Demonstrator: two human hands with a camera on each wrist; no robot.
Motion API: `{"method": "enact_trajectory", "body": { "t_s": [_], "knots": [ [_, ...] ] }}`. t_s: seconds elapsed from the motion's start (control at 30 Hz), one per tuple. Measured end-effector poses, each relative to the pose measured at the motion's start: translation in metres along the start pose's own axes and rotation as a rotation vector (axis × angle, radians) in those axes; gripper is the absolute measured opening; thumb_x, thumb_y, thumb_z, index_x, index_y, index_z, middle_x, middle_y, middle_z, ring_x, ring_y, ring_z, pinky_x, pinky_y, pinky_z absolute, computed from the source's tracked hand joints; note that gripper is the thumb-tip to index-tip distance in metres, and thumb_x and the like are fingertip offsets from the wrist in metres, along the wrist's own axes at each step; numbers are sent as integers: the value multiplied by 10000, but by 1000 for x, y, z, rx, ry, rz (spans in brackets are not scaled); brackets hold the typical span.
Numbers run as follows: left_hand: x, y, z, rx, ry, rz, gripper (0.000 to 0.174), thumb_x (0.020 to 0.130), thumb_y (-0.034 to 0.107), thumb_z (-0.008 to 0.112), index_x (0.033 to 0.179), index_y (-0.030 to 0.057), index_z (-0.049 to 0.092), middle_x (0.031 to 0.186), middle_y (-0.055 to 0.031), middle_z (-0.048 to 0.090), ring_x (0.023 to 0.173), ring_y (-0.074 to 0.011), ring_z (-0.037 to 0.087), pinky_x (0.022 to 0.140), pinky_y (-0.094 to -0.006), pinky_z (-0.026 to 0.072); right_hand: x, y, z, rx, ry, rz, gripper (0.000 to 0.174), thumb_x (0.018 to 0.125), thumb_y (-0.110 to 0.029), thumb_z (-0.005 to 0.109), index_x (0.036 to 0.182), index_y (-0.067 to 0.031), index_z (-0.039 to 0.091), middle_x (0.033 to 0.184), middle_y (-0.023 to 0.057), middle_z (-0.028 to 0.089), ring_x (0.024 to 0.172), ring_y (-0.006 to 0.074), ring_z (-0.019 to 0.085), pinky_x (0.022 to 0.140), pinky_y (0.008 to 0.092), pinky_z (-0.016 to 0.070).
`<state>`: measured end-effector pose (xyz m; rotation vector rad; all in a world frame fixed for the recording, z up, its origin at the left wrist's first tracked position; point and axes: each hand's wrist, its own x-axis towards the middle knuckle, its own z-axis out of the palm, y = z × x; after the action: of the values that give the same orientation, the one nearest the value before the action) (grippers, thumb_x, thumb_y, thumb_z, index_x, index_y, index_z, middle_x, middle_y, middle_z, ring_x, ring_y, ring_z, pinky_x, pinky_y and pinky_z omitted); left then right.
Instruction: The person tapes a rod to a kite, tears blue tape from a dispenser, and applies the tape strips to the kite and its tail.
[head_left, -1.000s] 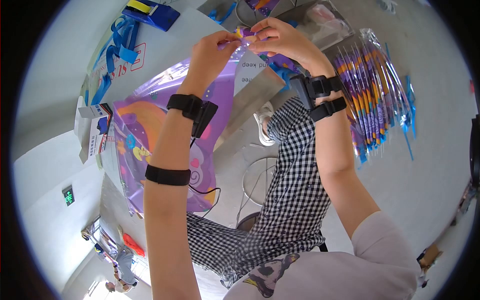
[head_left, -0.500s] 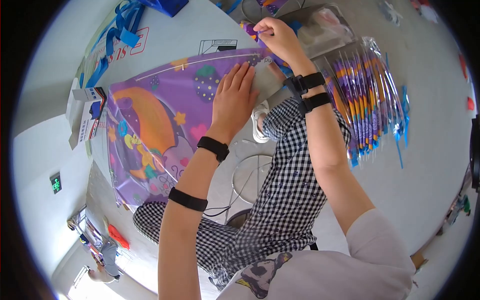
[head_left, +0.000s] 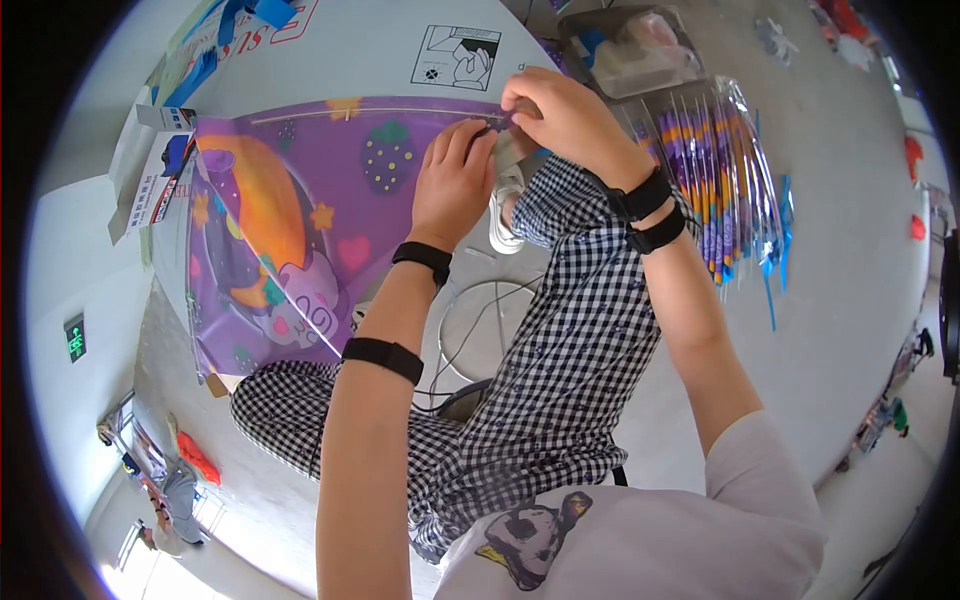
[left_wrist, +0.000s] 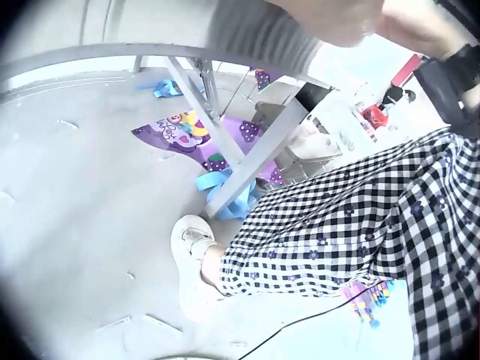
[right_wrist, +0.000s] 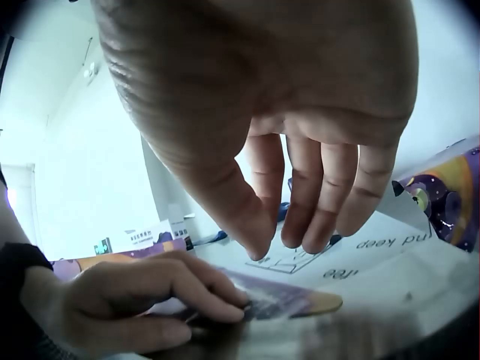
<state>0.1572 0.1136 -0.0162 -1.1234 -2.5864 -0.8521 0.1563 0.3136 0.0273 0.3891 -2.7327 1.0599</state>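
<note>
White printed board (head_left: pixel 350 60) lies under the purple sheet (head_left: pixel 375 225), which is spread on it; the shine hints at slick film, so we'd want it flat before fine work. Bundle of printed pieces (head_left: pixel 725 190) is well off the sheet's right end, no conflict. Left hand (head_left: pixel 450 185) rests at that end's top edge, fingers bent, thumb apart, nothing visibly gripped. Right hand (head_left: pixel 570 120) hovers over the same end, thumb and 4 fingers curved down, a gap between, nothing in it. We'd make the left our clamp: press just inboard of the sheet's end so the right gets 1 steady edge. Thin white rod (head_left: pixel 400 109) runs along the sheet's top edge; probably flexes, so we'd move rod and film together, no levering. Sheet's tip (right_wrist: pixel 326 302) sticks out past the left fingertips; we'd pinch there lightly, no creases.
</note>
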Motion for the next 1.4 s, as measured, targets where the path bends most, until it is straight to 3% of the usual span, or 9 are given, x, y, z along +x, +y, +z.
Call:
{"method": "enact_trajectory", "body": {
  "t_s": [0.27,0.53,0.83,0.87,1.0,1.4],
  "knots": [
    [-2,-5,5,-52,62,16,306,818,109,657,1113,55,596,1172,-97,585,1108,-312,554,962,-431,454,-10,-3,-4,-176,-94,-99,174,773,-27,626,938,-48,574,853,98,617,826,331,601,683,418,487],
    [-3,5,-5,-115,13,88,383,760,147,727,1111,75,593,1037,-79,588,1030,-293,562,889,-427,452,-18,10,-11,-46,-184,-61,228,797,-20,616,1015,-30,550,874,112,614,852,329,593,739,408,483],
    [-9,-5,5,-164,99,145,174,759,82,709,925,77,661,972,-43,602,1003,-250,566,863,-383,450,-42,-18,1,-190,-110,48,295,804,-14,613,1092,-51,561,1057,140,620,955,356,610,769,424,513],
    [-9,-7,4,-167,94,139,229,752,97,735,968,85,659,962,-48,589,992,-258,569,845,-393,458,-43,-20,3,-201,-161,115,311,821,-27,646,1122,-40,567,1104,144,619,1024,354,612,850,395,501],
    [-14,-10,10,-107,129,179,201,766,122,719,959,97,670,937,-44,588,963,-242,575,830,-383,465,-44,-36,4,-223,-226,106,383,752,-17,680,1112,-43,551,1119,114,602,1057,334,584,852,417,501],
    [-14,-4,4,-166,203,216,110,797,126,709,857,84,628,859,-51,576,858,-255,585,748,-377,496,-65,-39,7,-363,-168,4,454,732,-55,741,1109,-63,489,1121,103,592,1026,319,602,845,412,510]
  ]
}}
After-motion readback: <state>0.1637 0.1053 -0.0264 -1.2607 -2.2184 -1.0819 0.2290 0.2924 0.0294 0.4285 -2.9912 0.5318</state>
